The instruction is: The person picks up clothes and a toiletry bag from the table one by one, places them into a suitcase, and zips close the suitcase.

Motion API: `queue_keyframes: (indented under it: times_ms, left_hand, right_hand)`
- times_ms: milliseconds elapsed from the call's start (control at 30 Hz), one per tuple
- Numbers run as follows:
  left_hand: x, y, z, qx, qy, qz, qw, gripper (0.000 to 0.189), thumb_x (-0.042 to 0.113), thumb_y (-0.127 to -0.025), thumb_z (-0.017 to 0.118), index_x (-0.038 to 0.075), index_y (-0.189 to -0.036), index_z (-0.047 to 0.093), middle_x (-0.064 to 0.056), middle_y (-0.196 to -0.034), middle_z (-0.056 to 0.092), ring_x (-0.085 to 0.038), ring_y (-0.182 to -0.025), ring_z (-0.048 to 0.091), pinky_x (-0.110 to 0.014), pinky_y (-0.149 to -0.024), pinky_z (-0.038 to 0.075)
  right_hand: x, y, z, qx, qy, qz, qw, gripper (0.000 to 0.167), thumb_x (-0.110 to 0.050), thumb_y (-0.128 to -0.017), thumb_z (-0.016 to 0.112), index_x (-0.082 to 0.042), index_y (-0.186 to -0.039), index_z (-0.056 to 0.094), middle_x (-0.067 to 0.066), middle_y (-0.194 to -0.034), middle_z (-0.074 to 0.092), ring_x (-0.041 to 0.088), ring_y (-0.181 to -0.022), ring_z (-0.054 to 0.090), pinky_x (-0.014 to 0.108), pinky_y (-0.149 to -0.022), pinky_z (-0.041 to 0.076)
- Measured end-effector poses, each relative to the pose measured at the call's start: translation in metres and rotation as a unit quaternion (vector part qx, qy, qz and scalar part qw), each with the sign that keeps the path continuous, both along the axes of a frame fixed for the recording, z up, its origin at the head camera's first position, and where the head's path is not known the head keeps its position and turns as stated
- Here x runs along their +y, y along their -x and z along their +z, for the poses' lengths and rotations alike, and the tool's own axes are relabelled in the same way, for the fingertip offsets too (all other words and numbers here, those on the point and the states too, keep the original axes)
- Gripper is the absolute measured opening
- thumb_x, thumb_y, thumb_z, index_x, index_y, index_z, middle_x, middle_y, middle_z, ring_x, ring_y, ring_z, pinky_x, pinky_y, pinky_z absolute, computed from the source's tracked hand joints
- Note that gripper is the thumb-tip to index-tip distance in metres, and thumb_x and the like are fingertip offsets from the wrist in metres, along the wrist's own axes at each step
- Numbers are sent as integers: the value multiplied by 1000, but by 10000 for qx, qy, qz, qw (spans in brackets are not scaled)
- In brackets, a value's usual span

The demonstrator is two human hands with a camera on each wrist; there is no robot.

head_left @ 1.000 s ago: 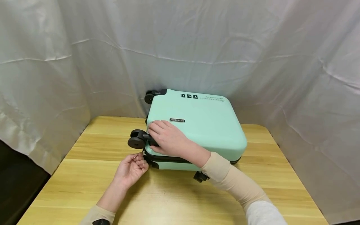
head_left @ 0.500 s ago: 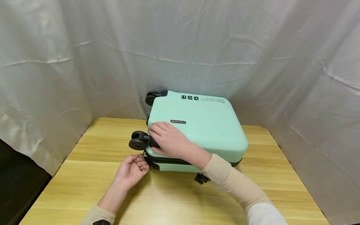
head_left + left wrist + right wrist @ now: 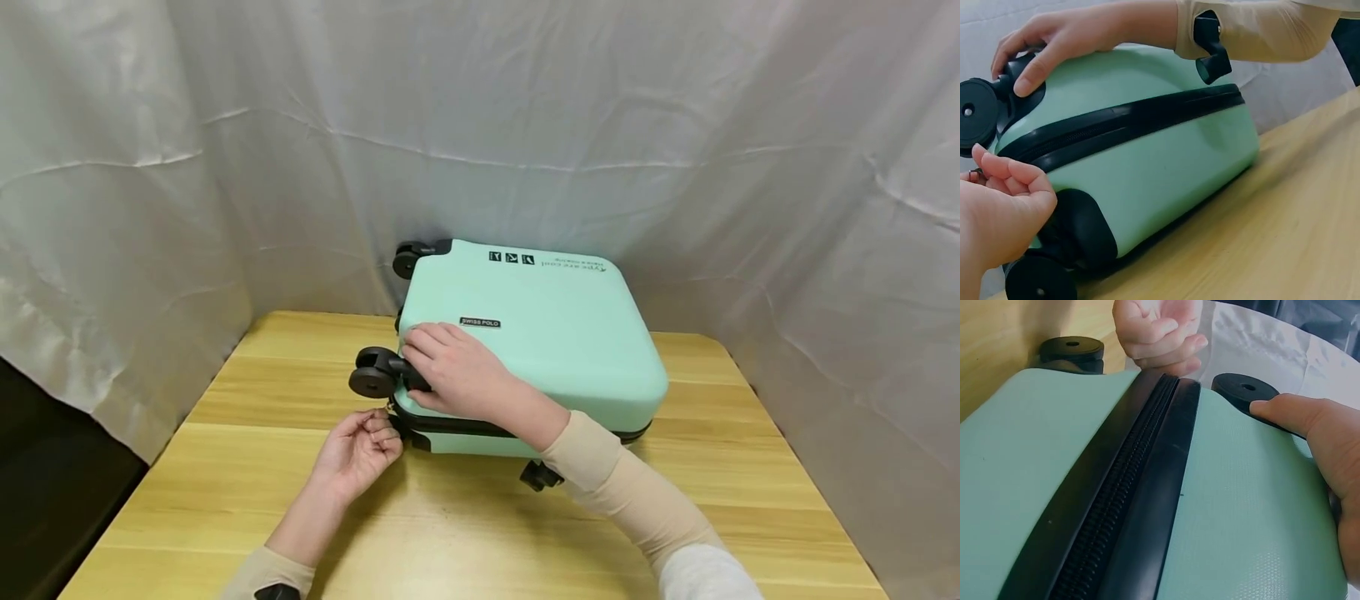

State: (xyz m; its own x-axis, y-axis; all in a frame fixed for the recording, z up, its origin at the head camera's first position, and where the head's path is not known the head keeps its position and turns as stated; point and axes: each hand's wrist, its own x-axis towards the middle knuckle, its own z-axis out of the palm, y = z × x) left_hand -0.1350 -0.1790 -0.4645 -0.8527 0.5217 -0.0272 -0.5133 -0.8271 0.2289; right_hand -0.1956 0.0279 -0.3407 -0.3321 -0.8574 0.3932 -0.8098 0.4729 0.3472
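Observation:
A mint-green hard-shell suitcase (image 3: 555, 325) lies flat on the table, wheels to the left. My right hand (image 3: 461, 375) grips its near left corner, fingers over the top and thumb by the black wheel mount (image 3: 1019, 103). Just below, my left hand (image 3: 360, 454) pinches a small metal zipper pull (image 3: 390, 407) at the corner, mostly hidden by the fingertips. The other fingers of that hand curl toward the palm. Along the side runs the black zipper (image 3: 1116, 487), its teeth meeting in the stretch seen from the right wrist.
Under everything is a wood-grain table (image 3: 465, 533). Grey-white curtains (image 3: 525, 108) hang behind and at both sides, close to the suitcase's far side. A black caster wheel (image 3: 373, 372) juts out beside my hands. A dark fitting (image 3: 540, 475) sticks out from the near side.
The head view has shifted slightly, so the scene sits a little further right. Both hands keep their places at the suitcase corner, with no clear movement along the zipper.

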Motion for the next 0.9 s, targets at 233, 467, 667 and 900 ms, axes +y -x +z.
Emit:
queue_keyframes:
  times_ms: [233, 467, 667, 900]
  left_hand:
    - [1, 2, 5, -210, 122, 9, 9997, 24, 12, -101, 35, 6, -83, 50, 1, -71, 50, -7, -72, 23, -21, -71, 27]
    - [-4, 7, 6, -355, 220, -141, 9990, 18, 12, -99, 42, 6, -85, 52, 2, -70, 51, -6, -71, 26, -20, -70, 28]
    - [-19, 14, 4, 222, 944, -698, 9928, 29, 17, -102, 35, 10, -86, 57, 5, -74, 53, -7, -72, 28, -20, -71, 34]
    - [-27, 13, 2, 642, 2102, -783, 9724, 42, 19, -106, 23, 10, -91, 62, 6, -80, 58, -8, -74, 50, -22, -76, 45]
  right_hand:
    - [1, -3, 1, 92, 34, 40, 9999, 57, -49, -86, 67, -6, -122, 63, 7, -126, 58, 23, -122, 53, 34, -106, 42]
    - [0, -2, 1, 114, 109, 105, 9998, 56, -48, -85, 68, -5, -122, 63, 7, -127, 59, 23, -122, 53, 34, -106, 42]
    - [-1, -2, 1, -41, 198, 96, 9997, 55, -48, -84, 69, -7, -121, 63, 6, -126, 59, 22, -122, 53, 34, -106, 43]
    - [3, -2, -2, 58, 398, 88, 9992, 57, -48, -85, 69, -7, -124, 62, 6, -124, 60, 22, -119, 55, 33, -106, 44]
